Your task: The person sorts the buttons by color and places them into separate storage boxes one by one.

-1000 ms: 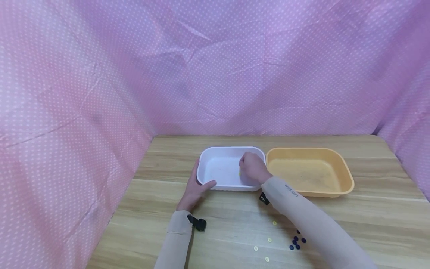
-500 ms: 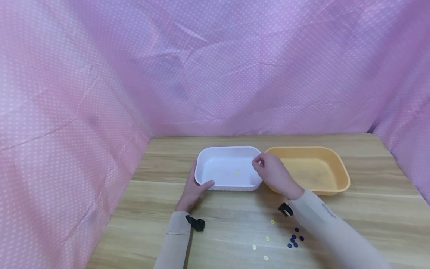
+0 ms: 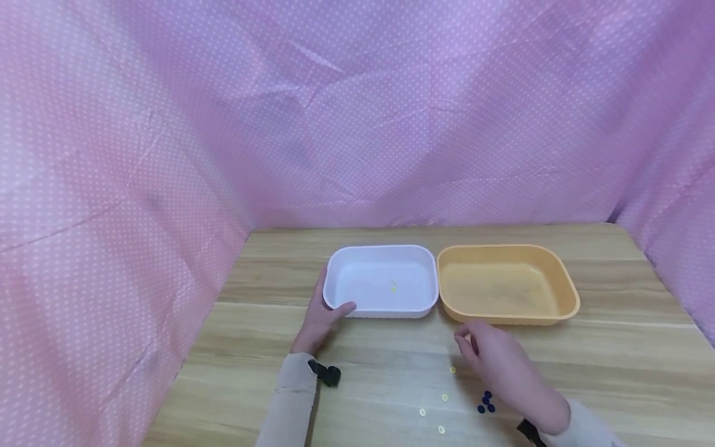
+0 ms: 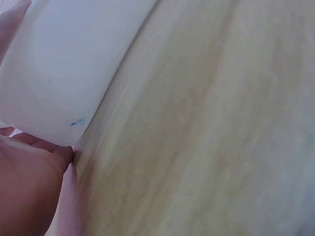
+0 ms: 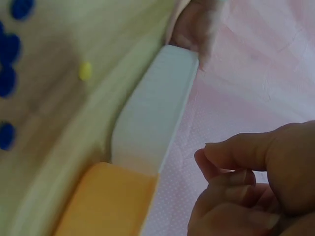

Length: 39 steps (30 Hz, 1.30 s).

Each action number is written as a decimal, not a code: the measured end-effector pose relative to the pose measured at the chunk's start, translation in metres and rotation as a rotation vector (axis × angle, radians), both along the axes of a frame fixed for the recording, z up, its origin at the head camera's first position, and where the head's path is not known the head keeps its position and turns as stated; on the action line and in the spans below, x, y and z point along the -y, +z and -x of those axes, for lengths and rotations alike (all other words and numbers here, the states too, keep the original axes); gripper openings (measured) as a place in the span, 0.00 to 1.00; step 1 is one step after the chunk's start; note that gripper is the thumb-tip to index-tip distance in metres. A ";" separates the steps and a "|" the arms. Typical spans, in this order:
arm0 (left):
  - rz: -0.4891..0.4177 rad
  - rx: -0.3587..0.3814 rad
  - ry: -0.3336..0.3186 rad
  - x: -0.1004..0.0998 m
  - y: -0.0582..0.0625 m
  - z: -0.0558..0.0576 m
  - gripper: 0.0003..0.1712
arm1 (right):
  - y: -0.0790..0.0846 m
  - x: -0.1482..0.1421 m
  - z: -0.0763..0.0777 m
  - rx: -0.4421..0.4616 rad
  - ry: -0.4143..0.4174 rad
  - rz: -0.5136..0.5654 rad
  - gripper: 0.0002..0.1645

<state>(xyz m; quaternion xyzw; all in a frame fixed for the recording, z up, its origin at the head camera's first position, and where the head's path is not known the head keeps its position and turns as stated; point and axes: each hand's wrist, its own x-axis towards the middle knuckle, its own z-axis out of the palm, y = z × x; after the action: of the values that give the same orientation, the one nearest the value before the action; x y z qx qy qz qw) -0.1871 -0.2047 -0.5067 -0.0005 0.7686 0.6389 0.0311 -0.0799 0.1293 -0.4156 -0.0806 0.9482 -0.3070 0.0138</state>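
The left hand (image 3: 318, 320) holds the near left corner of a white plastic tray (image 3: 391, 312), its thumb at the front rim and fingers along the left wall. Yellow bits (image 3: 393, 287), seemingly buttons, lie inside that tray. In front of the orange-yellow tray (image 3: 503, 320), the right hand (image 3: 505, 366) hovers over the table with curled fingers. Its thumb and index fingertips (image 5: 211, 150) meet in the right wrist view, and nothing shows between them. Several pale yellow buttons (image 3: 444, 398) lie left of this hand. Dark blue buttons (image 3: 486, 401) sit below it, some hidden.
Both trays stand side by side on a wood-grain table (image 3: 234, 366), nearly touching. Pink dotted cloth (image 3: 357, 124) hangs behind the table and at its sides. Black straps (image 3: 329, 374) with small devices sit at the wrists.
The right hand has left the white tray and come back toward the near right, over the table. Yellow bits in the tray are now uncovered. The left hand keeps its hold.
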 end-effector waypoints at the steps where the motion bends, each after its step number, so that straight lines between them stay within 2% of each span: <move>1: 0.003 -0.002 0.001 0.000 0.000 -0.001 0.67 | -0.004 -0.001 -0.004 0.008 -0.001 -0.016 0.03; 8: -0.016 -0.004 0.013 -0.001 -0.002 0.000 0.65 | -0.034 0.001 -0.015 0.091 0.046 -0.047 0.04; 13: -0.037 -0.028 -0.013 -0.001 -0.002 0.001 0.66 | -0.047 0.004 -0.017 0.062 0.082 -0.081 0.07; 22: -0.029 -0.035 -0.013 -0.001 -0.002 0.000 0.66 | -0.055 0.007 -0.018 -0.005 0.100 -0.173 0.07; 24: -0.025 -0.019 -0.014 -0.001 0.003 -0.001 0.66 | -0.056 0.007 -0.018 -0.022 0.101 -0.184 0.07; 29: -0.011 -0.006 -0.008 -0.002 0.004 -0.001 0.66 | -0.056 0.007 -0.018 -0.022 0.105 -0.193 0.07; 30: -0.008 -0.015 -0.005 -0.002 0.000 0.001 0.65 | -0.056 0.007 -0.018 -0.018 0.107 -0.193 0.07; 34: -0.011 -0.025 -0.008 -0.001 -0.001 -0.001 0.65 | -0.059 0.007 -0.018 -0.010 0.109 -0.191 0.08; 39: -0.002 -0.018 0.001 -0.001 0.000 -0.001 0.65 | -0.061 0.008 -0.020 -0.043 0.108 -0.203 0.09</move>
<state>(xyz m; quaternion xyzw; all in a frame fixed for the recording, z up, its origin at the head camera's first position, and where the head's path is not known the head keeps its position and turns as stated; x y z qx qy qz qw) -0.1861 -0.2036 -0.5071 0.0051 0.7684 0.6395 0.0239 -0.0599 0.1213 -0.4768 -0.1363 0.9688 -0.2064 0.0180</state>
